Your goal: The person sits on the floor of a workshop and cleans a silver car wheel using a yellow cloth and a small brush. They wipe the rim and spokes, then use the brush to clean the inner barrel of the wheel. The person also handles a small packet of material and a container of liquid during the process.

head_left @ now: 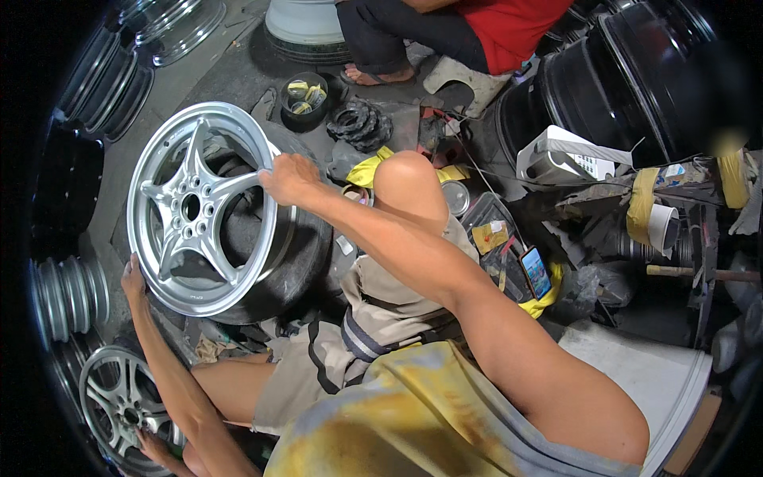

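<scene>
Gripping a silver five-spoke wheel (222, 189) near a spoke's outer end in the curled right hand (292, 180); touching its lower-left rim with the left hand (133, 280), closure unclear. Held tilted over a black tire (311, 254), short of a dark bowl (304, 122) beyond.

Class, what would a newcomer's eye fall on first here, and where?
The silver five-spoke wheel rim dominates left of centre, left hand low on its edge, right hand at its right side. Black rims loom at upper right; a red shirt stands out at the top.
</scene>
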`<state>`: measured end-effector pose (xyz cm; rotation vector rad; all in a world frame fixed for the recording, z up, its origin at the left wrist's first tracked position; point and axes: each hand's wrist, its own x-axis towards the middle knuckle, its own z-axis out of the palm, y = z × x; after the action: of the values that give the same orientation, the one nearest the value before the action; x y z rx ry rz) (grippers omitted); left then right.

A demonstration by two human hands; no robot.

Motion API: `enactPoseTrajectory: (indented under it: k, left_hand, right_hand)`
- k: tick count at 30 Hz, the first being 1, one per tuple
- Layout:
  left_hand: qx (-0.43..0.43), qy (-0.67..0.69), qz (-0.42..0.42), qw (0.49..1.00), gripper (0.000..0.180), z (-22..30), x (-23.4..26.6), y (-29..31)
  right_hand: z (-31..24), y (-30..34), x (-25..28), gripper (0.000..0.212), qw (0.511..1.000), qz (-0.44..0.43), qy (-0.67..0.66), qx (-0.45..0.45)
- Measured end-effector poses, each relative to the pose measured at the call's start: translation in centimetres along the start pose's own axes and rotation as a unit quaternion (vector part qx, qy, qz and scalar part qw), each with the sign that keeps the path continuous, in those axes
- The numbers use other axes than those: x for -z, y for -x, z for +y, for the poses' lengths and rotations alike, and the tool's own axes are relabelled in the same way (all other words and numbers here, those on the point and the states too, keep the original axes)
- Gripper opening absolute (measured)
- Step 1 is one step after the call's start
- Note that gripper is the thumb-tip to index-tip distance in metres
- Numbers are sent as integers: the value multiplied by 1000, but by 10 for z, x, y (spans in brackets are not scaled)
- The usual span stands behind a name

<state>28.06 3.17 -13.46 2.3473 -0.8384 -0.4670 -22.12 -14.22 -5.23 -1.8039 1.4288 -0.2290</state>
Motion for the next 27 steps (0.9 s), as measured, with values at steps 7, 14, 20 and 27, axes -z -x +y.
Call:
enactPoseTrajectory:
  k: [7,14,20,27]
  left_hand:
    - [207,169,-177,947,46,40,8,96]
    - [9,-153,-176,972,54,80,93,168]
    - [-140,73,-57,986,48,70,154,320]
    - [97,-9,-74,993,36,1,102,482]
  right_hand:
    - [2,-11,4,58,993,-32,97,62]
    - [13,-51,75,28,982,-63,88,153]
    - [61,-121,173,37,948,-17,218,231]
    - [128,-103,120,29,950,-262,168,-24]
